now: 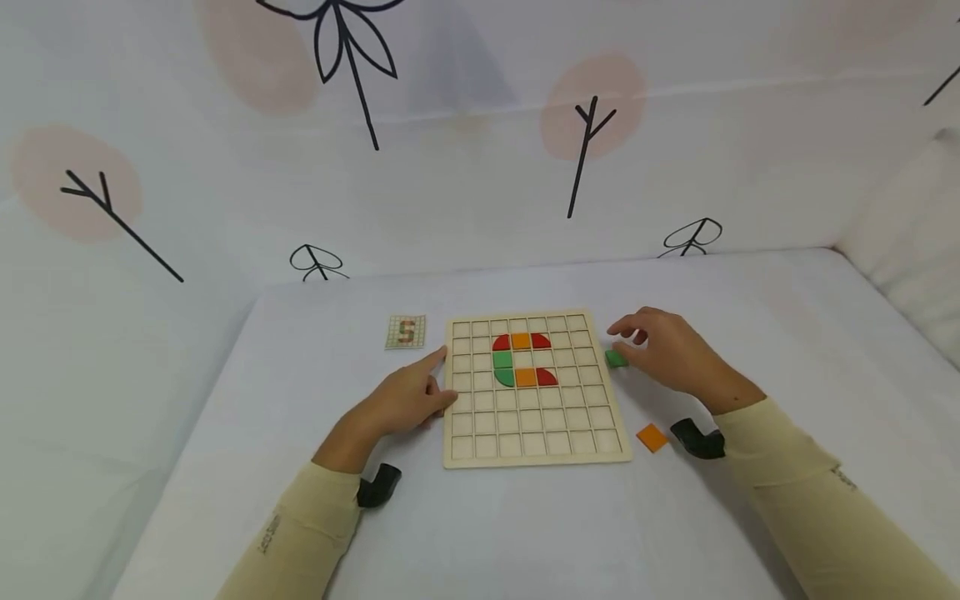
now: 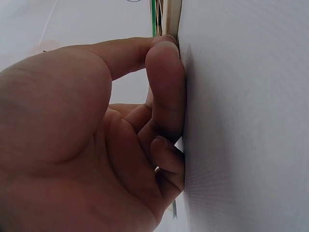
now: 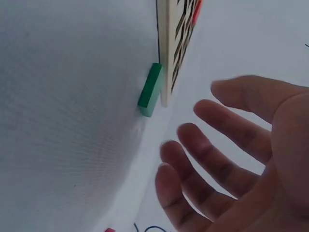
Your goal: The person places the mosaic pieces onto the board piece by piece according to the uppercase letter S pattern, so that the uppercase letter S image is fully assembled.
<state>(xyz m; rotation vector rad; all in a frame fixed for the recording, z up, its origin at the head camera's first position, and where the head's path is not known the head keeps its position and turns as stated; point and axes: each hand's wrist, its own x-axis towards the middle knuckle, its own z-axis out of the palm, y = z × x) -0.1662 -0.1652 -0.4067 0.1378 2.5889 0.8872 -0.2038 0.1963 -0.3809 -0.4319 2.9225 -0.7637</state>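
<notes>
A pale wooden grid board point(image 1: 486, 423) lies flat, with red, orange and green tiles in several of its squares. My left hand point(image 1: 401, 398) rests at the board's left edge; thumb and index finger touch the edge well apart, the other fingers bent. In the left wrist view, the fingertips are right at the board's rim point(image 2: 172, 19). My right hand point(image 1: 667, 350) hovers beside the board's right edge, fingers loosely bent and spread. Just under its fingertips is a loose green tile point(image 1: 616, 358). The right wrist view shows the green tile point(image 3: 150, 92) near the board, apart from the fingers.
A loose orange square tile point(image 1: 652, 437) lies right of the board's lower corner. A small pattern card point(image 1: 406, 332) with a coloured S shape sits left of the board's top corner. A white cloth covers the table, and a patterned cloth point(image 1: 465, 192) hangs behind it.
</notes>
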